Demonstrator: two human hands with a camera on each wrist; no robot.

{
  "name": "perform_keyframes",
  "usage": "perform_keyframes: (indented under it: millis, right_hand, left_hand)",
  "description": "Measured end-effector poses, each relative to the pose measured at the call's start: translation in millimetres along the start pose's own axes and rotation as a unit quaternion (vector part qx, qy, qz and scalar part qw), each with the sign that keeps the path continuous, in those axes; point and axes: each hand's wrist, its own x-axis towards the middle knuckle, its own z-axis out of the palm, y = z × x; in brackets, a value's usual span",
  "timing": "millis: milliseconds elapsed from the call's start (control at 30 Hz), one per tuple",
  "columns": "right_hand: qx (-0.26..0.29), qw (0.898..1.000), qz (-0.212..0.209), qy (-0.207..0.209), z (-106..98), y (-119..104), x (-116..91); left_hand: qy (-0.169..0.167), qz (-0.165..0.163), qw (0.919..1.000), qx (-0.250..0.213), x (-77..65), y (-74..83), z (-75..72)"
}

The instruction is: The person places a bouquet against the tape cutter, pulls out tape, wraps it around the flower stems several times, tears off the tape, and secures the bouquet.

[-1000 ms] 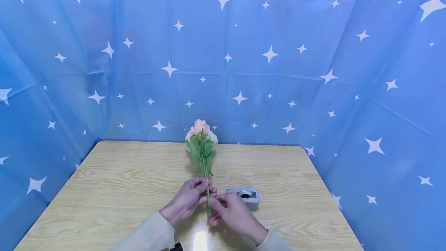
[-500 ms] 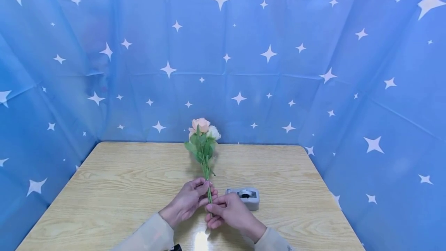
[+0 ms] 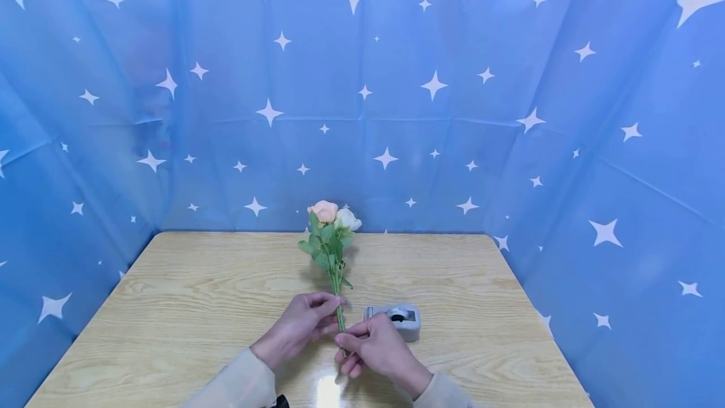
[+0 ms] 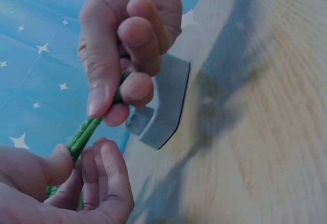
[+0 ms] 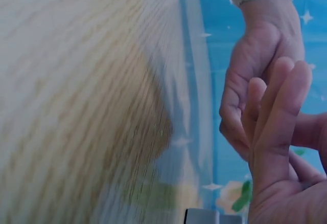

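A small bunch of flowers (image 3: 331,249), a peach bloom and a white one over green leaves, stands tilted above the table between both hands. My left hand (image 3: 300,323) pinches the green stems (image 4: 84,134) between thumb and fingers, higher up. Just below it, my right hand (image 3: 376,348) pinches the lower stem ends. In the left wrist view the right hand's thumb and fingers close on the stems, and their tips are partly hidden. The right wrist view shows the left hand (image 5: 260,60) behind the right hand's fingers, with the stems mostly hidden.
A grey tape dispenser (image 3: 409,329) stands on the wooden table (image 3: 198,307) just beyond the right hand. Blue cloth with white stars (image 3: 362,55) hangs behind and at both sides of the table.
The flower heads have turned, so the white bloom shows more clearly on the right. My right hand has taken hold of the stem ends, and the left has shifted slightly left.
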Motion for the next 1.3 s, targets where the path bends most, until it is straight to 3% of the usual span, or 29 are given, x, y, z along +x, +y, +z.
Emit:
perform_keyframes:
  millis: [467,900,1067,1300]
  right_hand:
    - [-0.03,0.999,-0.032,0.026,19,-6,-5]
    - [-0.049,0.998,-0.026,0.039,29,-9,-5]
    - [-0.047,0.998,-0.026,0.021,24,-8,-3]
    - [-0.034,0.998,-0.042,-0.036,17,-4,0]
  left_hand:
    - [0.03,-0.006,0.9988,0.038,-5.3,15.7,-7.2]
    - [0.078,0.004,0.9928,0.091,5.8,28.0,-2.4]
    - [0.07,0.007,0.9938,0.086,8.3,26.2,-4.2]
    - [0.063,0.01,0.9951,0.076,9.2,25.9,-4.9]
